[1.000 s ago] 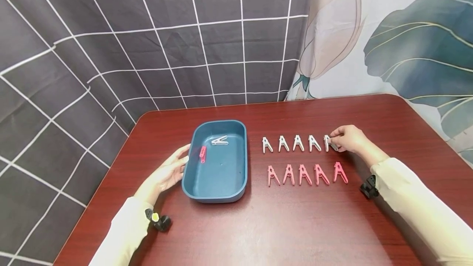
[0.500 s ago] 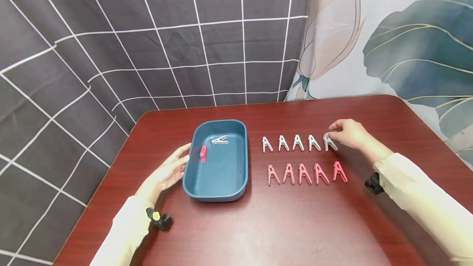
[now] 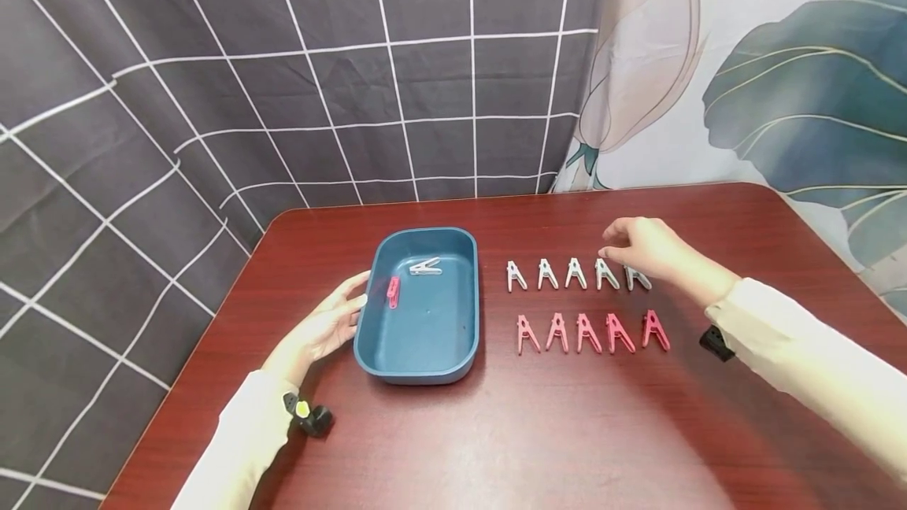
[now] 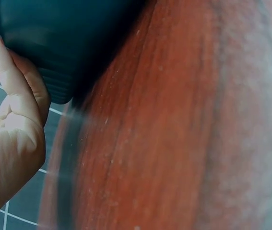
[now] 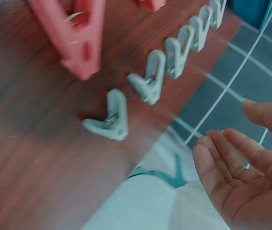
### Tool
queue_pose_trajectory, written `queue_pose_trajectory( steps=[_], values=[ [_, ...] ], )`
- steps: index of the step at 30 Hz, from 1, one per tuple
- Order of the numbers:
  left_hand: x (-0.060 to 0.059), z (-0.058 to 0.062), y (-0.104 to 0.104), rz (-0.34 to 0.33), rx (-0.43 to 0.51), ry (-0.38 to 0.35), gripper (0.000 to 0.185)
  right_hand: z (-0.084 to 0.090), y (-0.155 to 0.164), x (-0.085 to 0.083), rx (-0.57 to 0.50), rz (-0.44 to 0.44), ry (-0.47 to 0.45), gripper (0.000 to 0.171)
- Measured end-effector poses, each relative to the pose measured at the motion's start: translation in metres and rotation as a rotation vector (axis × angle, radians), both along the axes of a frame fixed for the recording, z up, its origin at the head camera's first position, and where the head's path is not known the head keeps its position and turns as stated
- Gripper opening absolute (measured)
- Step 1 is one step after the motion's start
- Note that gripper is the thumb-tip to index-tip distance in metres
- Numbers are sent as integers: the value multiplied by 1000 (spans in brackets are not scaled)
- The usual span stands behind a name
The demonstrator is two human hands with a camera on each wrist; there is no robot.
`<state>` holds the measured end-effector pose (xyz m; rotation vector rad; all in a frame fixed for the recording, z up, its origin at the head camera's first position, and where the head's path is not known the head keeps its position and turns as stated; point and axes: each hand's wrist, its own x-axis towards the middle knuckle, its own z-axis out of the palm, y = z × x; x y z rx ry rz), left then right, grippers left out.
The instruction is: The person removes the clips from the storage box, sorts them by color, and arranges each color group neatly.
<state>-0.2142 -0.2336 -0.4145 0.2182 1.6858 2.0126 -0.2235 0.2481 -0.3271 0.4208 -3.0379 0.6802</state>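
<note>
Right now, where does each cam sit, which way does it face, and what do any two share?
Head: worn high, looks forward and down at the table, blue tray, two peg rows, both hands and sleeves.
Left wrist: low by the left hand, faces the tray wall; fingers show.
Right wrist: under the right hand, faces the white pegs; open palm shows.
Shared: head and right wrist both show the white pegs.

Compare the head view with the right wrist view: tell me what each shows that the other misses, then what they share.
Only the head view shows the left hand resting against the blue tray, the white clip and pink clip inside it, and all five pink clips on the table.

Only the right wrist view shows the right hand's palm side, fingers relaxed, empty.

Both show the right hand above the row of white clips, the wooden table, and the checked cloth.
</note>
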Motion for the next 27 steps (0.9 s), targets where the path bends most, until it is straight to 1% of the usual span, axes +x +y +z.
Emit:
queue_pose_trajectory(
  steps=[4, 9, 12, 18, 23, 24, 27],
  values=[
    [0, -1, 1, -2, -5, 12, 50, 7, -16, 2, 15, 55, 43, 31],
    [-1, -2, 1, -10, 10, 19, 49, 14, -35, 3, 30, 130, 69, 29],
    [-1, -2, 1, -14, 30, 18, 50, 17, -49, 3, 31, 165, 84, 27],
    [-2, -3, 2, -21, 37, 12, 47, 18, -74, 6, 80, 248, 158, 23],
    [-3, -4, 2, -17, 29, 5, 48, 20, -95, 8, 85, 278, 186, 22],
    [-3, -3, 1, -16, 30, 0, 49, 20, -99, 7, 82, 284, 191, 22],
    [1, 6, 3, -13, 32, -28, 53, 19, -112, 5, 62, 304, 200, 24]
  ],
)
